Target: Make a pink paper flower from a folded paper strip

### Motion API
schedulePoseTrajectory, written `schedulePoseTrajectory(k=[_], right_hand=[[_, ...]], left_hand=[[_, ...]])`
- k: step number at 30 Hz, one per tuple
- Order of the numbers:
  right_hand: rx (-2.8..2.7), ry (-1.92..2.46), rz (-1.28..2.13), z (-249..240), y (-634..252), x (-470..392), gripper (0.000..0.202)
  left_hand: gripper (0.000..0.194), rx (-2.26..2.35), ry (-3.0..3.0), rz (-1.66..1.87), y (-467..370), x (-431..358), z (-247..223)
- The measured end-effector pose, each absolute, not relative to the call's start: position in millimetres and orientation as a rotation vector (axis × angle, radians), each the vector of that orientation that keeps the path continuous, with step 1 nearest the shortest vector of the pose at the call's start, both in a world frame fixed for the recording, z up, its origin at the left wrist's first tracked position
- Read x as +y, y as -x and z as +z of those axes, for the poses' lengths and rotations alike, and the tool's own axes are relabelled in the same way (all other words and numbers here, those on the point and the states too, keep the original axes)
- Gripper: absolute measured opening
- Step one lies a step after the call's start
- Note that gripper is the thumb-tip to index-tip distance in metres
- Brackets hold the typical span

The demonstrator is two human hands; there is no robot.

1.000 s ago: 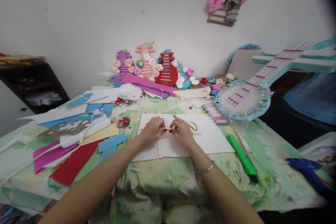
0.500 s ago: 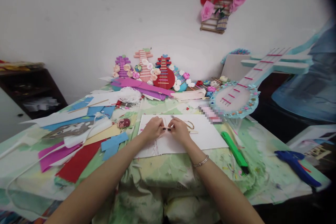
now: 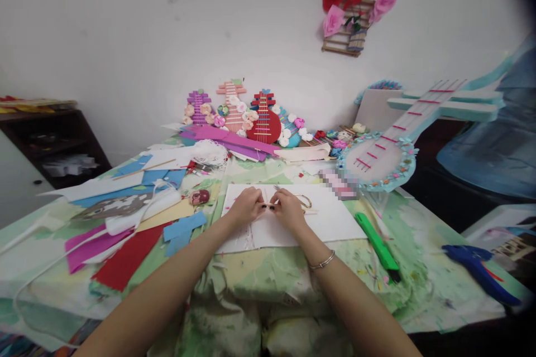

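And in the head view, a small pale piece (image 3: 268, 205) is being pinched by the left hand (image 3: 248, 206) and the right hand (image 3: 287, 209), fingertips closed in, its full shape hidden. It's held over one white sheet (image 3: 335, 226), where one pair of gold-handled scissors (image 3: 310, 201) is partly covered. To the right, one green cutter (image 3: 377, 246) and one blue glue gun (image 3: 473, 269) are seen; behind, four small lute-shaped crafts (image 3: 268, 125) can be counted, lined along the wall.

Both forearms (image 3: 180, 273) are bare and taper forward. The right one wears a narrow, rounded, shiny, silver-coloured bangle (image 3: 324, 261). The left grip (image 3: 250, 204) and right grip (image 3: 288, 209) each show a dark-painted thumbnail (image 3: 264, 206).
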State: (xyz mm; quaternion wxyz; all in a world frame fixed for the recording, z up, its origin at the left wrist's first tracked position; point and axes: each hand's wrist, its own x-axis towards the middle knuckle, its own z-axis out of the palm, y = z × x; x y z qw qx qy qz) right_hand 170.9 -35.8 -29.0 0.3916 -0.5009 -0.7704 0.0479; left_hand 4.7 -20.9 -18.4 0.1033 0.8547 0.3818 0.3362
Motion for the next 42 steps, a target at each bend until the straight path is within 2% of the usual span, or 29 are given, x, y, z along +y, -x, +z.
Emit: schedulePoseTrajectory(k=[5, 12, 17, 21, 28, 37, 42], right_hand=[[-1.960, 1.212, 0.144, -30.2, -175.2, -33.3, 0.010], [-1.971, 1.084, 0.196, -28.5, -174.9, -35.8, 0.007], [-1.969, 0.984, 0.224, -22.3, -172.6, -40.8, 0.013], [-1.959, 0.973, 0.249, -19.7, -174.7, -41.5, 0.014], [-1.878, 1.048, 0.320, -23.9, -181.3, -36.7, 0.013], [-1.728, 0.983, 0.636, -23.2, -179.9, -37.8, 0.011], [-1.727, 1.005, 0.671, -19.7, -186.5, -35.1, 0.010]], left_hand=[[0.009, 1.049, -2.409, 1.035, -1.2, -21.2, -15.7], [0.032, 0.772, -1.672, 1.087, 3.8, -10.0, -13.6], [0.034, 0.677, -1.451, 0.937, -1.0, -12.5, -17.0], [0.028, 0.578, -1.233, 0.841, 0.4, -14.5, -18.7], [0.015, 0.522, -1.229, 0.873, 3.8, -19.1, -11.3], [0.022, 0.496, -1.205, 0.862, 4.4, -16.7, -17.8], [0.030, 0.501, -1.149, 0.939, 6.3, -10.9, -20.0]])
